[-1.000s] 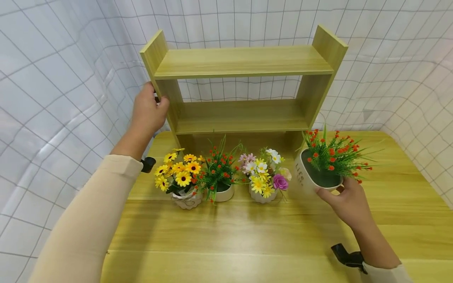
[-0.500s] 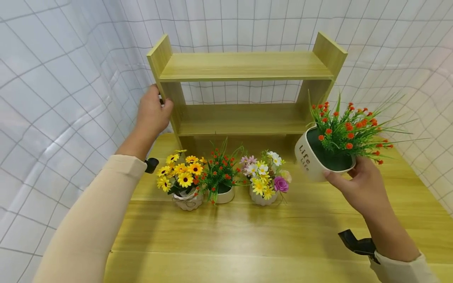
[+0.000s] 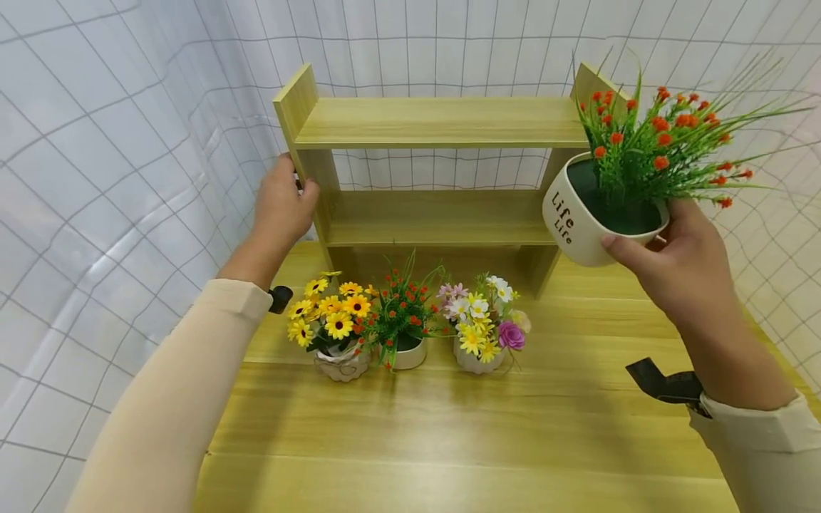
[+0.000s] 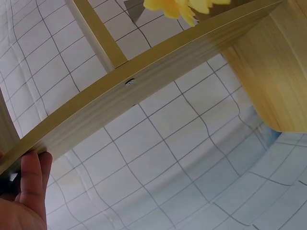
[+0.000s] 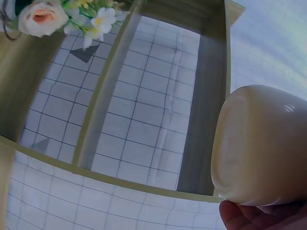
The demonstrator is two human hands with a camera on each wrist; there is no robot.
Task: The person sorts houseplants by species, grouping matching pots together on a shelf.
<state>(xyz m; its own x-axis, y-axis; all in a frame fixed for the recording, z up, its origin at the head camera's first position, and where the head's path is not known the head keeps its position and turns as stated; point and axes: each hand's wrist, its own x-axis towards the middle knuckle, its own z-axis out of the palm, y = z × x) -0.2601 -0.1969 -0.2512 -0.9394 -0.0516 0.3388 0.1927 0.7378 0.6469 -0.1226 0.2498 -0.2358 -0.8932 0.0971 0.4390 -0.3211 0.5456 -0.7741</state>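
My right hand [image 3: 689, 263] grips a white pot [image 3: 580, 221] lettered "Life", planted with red flowers and long green grass [image 3: 667, 142]. The pot is raised off the table, in front of the right side panel of the wooden shelf [image 3: 442, 125]. The right wrist view shows the pot's smooth base [image 5: 235, 143] with fingertips under it. At the shelf's left side panel [image 3: 298, 107], my left hand [image 3: 285, 203] holds the edge between thumb and fingers. Its fingers [image 4: 32, 179] lie against the panel's outer face in the left wrist view.
Along the shelf's front foot stand a pot of yellow sunflowers [image 3: 333, 313], a second red-flowered pot [image 3: 407, 353] and a pot of mixed daisies with a purple rose [image 3: 481, 328]. The wooden table [image 3: 417, 427] spreads in front. A white gridded curtain [image 3: 398, 57] hangs behind and at both sides.
My right hand has lifted the red-flowered pot up from near the table to about the height of the upper shelf boards. My left hand stays on the side panel.
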